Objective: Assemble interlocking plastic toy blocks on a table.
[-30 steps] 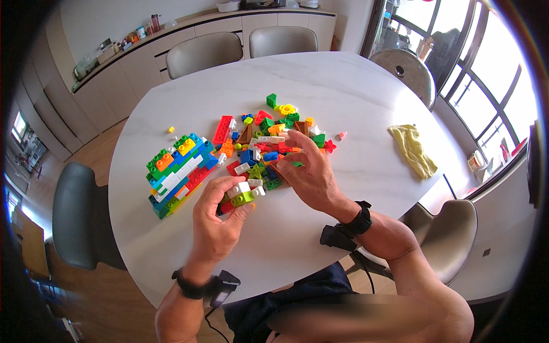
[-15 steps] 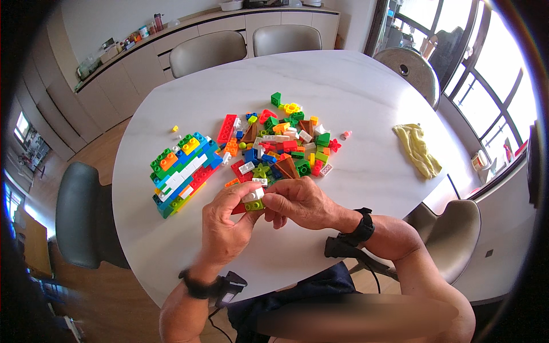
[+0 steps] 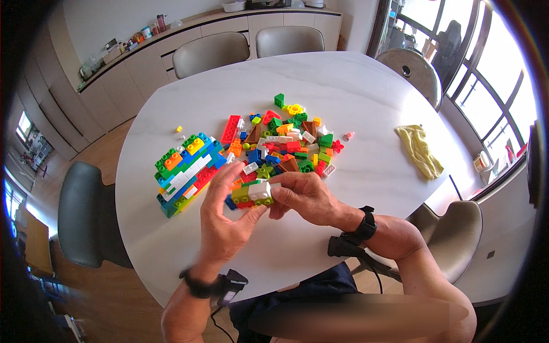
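Observation:
Over the near part of the table I hold a small stack of toy building bricks in lime green, white, red, yellow and blue. My right hand pinches its right end, by the white brick, between thumb and fingers. Along the stack's left side is my left hand, fingers stretched up and apart, with the thumb close under the lower edge; whether it touches is unclear. To the left stands a larger stepped brick build in green, blue, white, red and orange. Just beyond my hands lies a heap of loose bricks.
A yellow cloth lies on the right of the white table. One small yellow brick sits at the left, and a small pink piece lies right of the heap. Grey chairs surround the table.
The brick stack has turned, so more of its coloured side shows. My left fingers have opened away from it, while my right hand keeps its pinch.

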`<state>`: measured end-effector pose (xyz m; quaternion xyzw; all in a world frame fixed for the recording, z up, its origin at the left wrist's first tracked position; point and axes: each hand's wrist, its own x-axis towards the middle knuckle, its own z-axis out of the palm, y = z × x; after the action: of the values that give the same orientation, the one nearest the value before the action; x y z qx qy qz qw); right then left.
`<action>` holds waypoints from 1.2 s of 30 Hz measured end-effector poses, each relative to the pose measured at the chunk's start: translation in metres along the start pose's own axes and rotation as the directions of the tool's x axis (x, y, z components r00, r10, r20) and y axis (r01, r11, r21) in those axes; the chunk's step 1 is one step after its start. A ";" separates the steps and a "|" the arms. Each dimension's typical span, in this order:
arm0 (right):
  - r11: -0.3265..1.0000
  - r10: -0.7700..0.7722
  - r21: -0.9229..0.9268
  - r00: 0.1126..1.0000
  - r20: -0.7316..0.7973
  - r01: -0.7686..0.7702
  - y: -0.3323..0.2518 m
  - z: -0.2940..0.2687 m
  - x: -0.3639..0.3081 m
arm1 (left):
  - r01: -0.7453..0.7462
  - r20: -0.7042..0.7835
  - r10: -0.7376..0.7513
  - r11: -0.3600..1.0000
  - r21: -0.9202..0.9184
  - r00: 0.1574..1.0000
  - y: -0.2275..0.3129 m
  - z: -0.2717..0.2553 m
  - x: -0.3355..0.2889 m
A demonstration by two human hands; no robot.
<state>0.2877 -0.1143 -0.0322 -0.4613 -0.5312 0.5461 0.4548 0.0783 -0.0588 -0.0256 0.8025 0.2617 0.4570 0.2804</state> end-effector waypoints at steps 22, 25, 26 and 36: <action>0.996 -0.066 -0.060 0.992 -0.103 0.060 -0.014 -0.001 -0.006 | 0.417 0.252 -0.336 0.796 -0.440 0.907 -0.007 -0.006 0.006; 0.986 -0.144 -0.093 0.987 -0.071 0.138 -0.011 0.005 0.007 | 0.376 0.284 -0.289 0.866 -0.329 0.914 -0.006 -0.016 0.006; 0.987 -0.145 -0.087 0.984 -0.106 0.136 -0.008 -0.007 -0.014 | 0.337 0.314 -0.251 0.905 -0.258 0.915 -0.008 -0.014 0.001; 0.939 -0.337 -0.121 0.928 -0.160 0.321 0.013 -0.026 -0.035 | 0.348 0.392 -0.150 0.790 -0.505 0.908 -0.006 0.058 0.003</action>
<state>0.3188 -0.1454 -0.0447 -0.4332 -0.5830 0.3934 0.5636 0.1298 -0.0653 -0.0528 0.7060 0.1687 0.3303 0.6033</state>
